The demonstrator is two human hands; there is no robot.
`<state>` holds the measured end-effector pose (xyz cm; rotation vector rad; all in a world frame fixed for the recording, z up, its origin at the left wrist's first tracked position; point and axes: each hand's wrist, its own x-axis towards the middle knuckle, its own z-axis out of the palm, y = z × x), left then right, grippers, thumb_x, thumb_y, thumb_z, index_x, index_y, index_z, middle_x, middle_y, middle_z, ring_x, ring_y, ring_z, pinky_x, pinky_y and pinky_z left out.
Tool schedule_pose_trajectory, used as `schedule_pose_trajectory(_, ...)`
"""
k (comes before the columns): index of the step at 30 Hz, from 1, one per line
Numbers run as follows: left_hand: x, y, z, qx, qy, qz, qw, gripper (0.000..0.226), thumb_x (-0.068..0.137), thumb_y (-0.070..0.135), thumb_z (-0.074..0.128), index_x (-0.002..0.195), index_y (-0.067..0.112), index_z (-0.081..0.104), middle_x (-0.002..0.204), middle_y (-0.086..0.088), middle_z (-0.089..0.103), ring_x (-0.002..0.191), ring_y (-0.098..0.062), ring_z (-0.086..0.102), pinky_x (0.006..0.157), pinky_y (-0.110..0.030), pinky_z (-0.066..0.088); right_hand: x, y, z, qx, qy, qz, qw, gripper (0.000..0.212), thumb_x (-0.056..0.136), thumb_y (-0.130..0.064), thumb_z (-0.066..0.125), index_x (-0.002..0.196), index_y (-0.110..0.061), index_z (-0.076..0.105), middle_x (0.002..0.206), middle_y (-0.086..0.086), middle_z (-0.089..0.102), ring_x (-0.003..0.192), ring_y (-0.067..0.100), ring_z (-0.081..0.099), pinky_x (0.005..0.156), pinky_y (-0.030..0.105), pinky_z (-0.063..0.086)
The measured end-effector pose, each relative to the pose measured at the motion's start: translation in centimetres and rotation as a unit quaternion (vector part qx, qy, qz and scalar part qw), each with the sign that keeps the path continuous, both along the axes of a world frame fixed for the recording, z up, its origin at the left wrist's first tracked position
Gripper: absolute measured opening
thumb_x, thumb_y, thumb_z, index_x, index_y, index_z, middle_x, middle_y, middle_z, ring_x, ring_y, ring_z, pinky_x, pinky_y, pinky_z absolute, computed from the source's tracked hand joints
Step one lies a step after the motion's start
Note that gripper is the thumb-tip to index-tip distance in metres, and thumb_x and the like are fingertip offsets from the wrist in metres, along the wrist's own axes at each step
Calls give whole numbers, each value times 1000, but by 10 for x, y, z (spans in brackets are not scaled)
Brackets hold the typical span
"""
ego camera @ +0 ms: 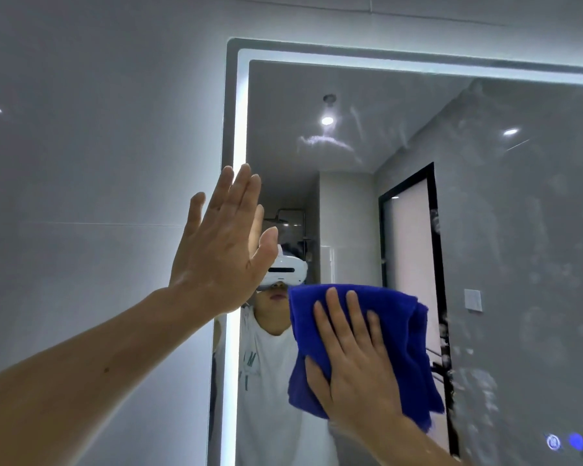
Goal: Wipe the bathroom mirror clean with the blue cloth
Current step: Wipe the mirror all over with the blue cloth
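The right hand (pixel 350 358) presses a folded, fuzzy blue cloth (pixel 398 331) flat on the smeared mirror (pixel 502 230); the left hand (pixel 223 243) spreads wide at its lit edge.

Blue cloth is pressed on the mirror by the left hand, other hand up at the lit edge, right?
No: head view shows the right hand pressing the blue cloth on the mirror; the left hand is at the lit edge.
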<state>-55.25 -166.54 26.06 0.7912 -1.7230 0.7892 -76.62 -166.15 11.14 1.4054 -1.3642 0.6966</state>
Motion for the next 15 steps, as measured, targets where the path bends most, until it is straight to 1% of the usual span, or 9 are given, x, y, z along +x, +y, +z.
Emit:
schedule_pose_trajectory(2, -1, 1, 4, -6, -9, 0, 1000, 72, 92, 59, 4, 155, 25, -4, 161, 8, -15, 148, -10, -18, 120, -38, -12, 0, 0, 15, 5, 16, 5, 1000, 69, 96, -48, 33, 156, -16, 18, 163, 6, 17, 150, 31, 12, 118, 52, 10)
schedule_pose_trajectory(4, -2, 0, 14, -13, -6, 2, 1000, 73, 91, 60, 0, 155, 24, -6, 161, 8, -16, 147, -10, -19, 121, -40, -9, 8, -1, 53, 5, 34, 8, 999, 65, 99, -47, 28, 156, -18, 16, 163, 4, 15, 151, 30, 10, 118, 51, 9)
schedule_pose_trajectory(7, -5, 1, 29, -21, 14, -10, 1000, 76, 89, 60, -5, 155, 22, -6, 162, 7, -14, 148, -10, -18, 122, -42, -5, 27, -7, 127, -2, 51, 13, 999, 64, 99, -48, 17, 156, -19, 12, 164, 1, 4, 151, 26, 1, 122, 48, 2)
schedule_pose_trajectory(10, -6, -2, 41, -36, 26, -13, 999, 73, 92, 59, -4, 155, 23, -6, 162, 8, -14, 147, -8, -19, 122, -41, -5, 40, -14, 193, -14, 51, 17, 998, 65, 99, -50, 9, 156, -22, -2, 164, -1, -12, 150, 22, -15, 119, 45, -9)
schedule_pose_trajectory(12, -7, -2, 49, -48, 27, -18, 998, 73, 92, 58, -4, 156, 23, -7, 162, 8, -15, 147, -7, -19, 122, -42, -4, 42, -16, 231, -39, 34, 6, 999, 65, 99, -50, 8, 156, -22, -6, 164, -1, -14, 150, 24, -16, 117, 43, -11)
schedule_pose_trajectory(15, -10, -1, 61, -52, 35, -27, 998, 72, 93, 58, -1, 156, 23, -6, 163, 9, -14, 147, -7, -19, 122, -39, -8, 39, -15, 277, -71, 5, -4, 997, 63, 102, -48, 14, 156, -22, -5, 164, 0, -12, 150, 25, -13, 119, 44, -7)
